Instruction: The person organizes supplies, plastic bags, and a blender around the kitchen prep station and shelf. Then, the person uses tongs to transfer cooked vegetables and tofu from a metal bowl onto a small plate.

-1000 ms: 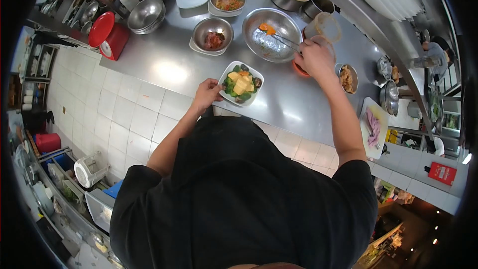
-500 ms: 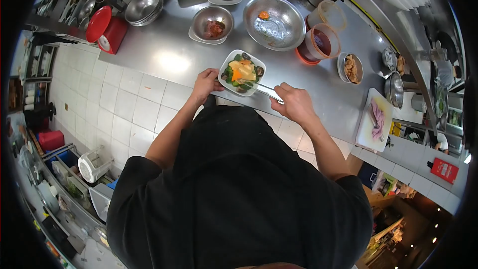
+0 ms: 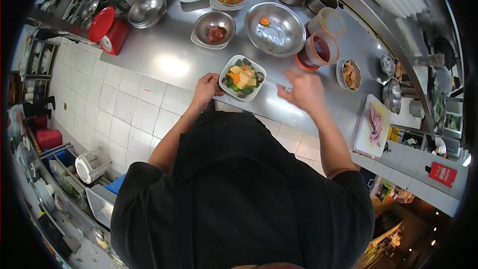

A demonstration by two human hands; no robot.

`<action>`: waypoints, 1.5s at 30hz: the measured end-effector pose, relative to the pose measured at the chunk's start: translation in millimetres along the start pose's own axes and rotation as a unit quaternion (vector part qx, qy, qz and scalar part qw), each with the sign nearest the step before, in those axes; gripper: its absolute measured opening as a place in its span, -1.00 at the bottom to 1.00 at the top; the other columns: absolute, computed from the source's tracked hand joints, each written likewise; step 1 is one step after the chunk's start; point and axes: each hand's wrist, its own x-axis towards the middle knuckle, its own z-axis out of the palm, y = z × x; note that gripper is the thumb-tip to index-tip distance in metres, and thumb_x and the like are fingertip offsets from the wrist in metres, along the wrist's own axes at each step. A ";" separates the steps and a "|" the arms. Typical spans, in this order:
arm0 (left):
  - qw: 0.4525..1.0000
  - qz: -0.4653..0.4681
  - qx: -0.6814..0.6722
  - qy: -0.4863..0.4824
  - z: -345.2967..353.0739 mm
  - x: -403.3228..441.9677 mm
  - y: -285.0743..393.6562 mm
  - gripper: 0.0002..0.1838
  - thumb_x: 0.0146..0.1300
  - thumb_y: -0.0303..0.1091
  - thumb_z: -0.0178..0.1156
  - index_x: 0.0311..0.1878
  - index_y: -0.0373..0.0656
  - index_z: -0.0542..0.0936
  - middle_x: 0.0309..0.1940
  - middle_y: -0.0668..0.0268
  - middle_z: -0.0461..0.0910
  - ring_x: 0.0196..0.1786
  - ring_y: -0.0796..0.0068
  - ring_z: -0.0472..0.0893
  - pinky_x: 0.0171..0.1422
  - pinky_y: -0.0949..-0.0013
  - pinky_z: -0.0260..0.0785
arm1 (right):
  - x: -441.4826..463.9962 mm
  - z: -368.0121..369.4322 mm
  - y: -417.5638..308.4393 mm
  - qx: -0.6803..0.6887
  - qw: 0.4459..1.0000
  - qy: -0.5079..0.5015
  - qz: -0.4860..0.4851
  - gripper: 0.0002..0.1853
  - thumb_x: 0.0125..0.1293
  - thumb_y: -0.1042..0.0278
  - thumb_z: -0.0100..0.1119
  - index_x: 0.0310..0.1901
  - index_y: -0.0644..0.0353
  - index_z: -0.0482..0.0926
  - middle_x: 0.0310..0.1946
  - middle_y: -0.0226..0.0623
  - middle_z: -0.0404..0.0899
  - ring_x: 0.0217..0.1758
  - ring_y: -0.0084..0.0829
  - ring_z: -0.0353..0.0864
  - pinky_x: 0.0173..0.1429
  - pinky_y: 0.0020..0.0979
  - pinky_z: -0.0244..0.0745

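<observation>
A white square dish with green vegetables, yellow chunks, mushrooms and an orange piece sits near the counter's front edge. My left hand grips its left rim. To the right of the dish, my right hand is over the counter, its fingers smeared by motion; no tongs can be made out in it. Beyond the dish is a large steel bowl with a small orange piece inside. A smaller steel bowl of reddish food stands left of it.
Tubs, one holding dark red liquid, stand behind my right hand. A bowl of brown pieces and a cutting board are on the right. On the left are a red scale and stacked bowls. A person is at the far left.
My right hand came from the large bowl to the dish with tongs, then moved slightly up and right, away from the dish. An orange piece now lies on the food; the tongs are no longer visible.
</observation>
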 end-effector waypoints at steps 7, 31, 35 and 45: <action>0.998 0.020 0.065 0.015 -7.4 -1.7 -5.6 -0.74 0.63 -0.37 -0.08 0.12 -0.33 0.52 -0.18 0.20 0.67 -0.27 0.43 0.72 -0.20 0.38 0.65 | 89.9 31.2 72.3 0.044 0.960 -0.078 0.264 -0.49 0.16 -0.05 0.36 -0.18 0.37 0.73 -0.22 0.20 0.73 -0.11 0.07 0.76 0.04 -0.03 0.65; 0.995 0.037 0.097 -0.006 -23.0 5.1 2.8 -0.78 0.48 -0.52 0.09 0.11 -0.35 0.55 -0.14 0.16 0.65 -0.25 0.39 0.73 -0.23 0.38 0.65 | -33.2 29.5 -3.1 0.271 0.915 -0.060 0.293 -0.58 0.08 0.08 0.48 -0.29 0.36 0.73 -0.58 -0.09 0.58 -0.50 -0.27 0.62 -0.33 -0.25 0.49; 0.991 0.036 0.125 -0.039 -21.2 10.6 11.0 -0.78 0.52 -0.45 0.09 0.11 -0.32 0.57 -0.14 0.19 0.66 -0.25 0.38 0.75 -0.19 0.37 0.66 | -67.5 45.1 -28.2 0.295 0.898 -0.057 0.321 -0.59 0.09 0.07 0.49 -0.28 0.34 0.72 -0.53 -0.12 0.56 -0.51 -0.23 0.56 -0.33 -0.24 0.46; 0.983 0.010 0.158 -0.088 -20.2 25.9 16.5 -0.81 0.58 -0.43 0.02 0.06 -0.27 0.59 -0.25 0.25 0.70 -0.32 0.45 0.73 -0.26 0.41 0.63 | -100.5 101.0 -54.5 0.275 0.893 0.016 0.356 -0.54 0.08 0.12 0.54 -0.15 0.37 0.72 -0.49 -0.20 0.57 -0.48 -0.32 0.53 -0.34 -0.31 0.46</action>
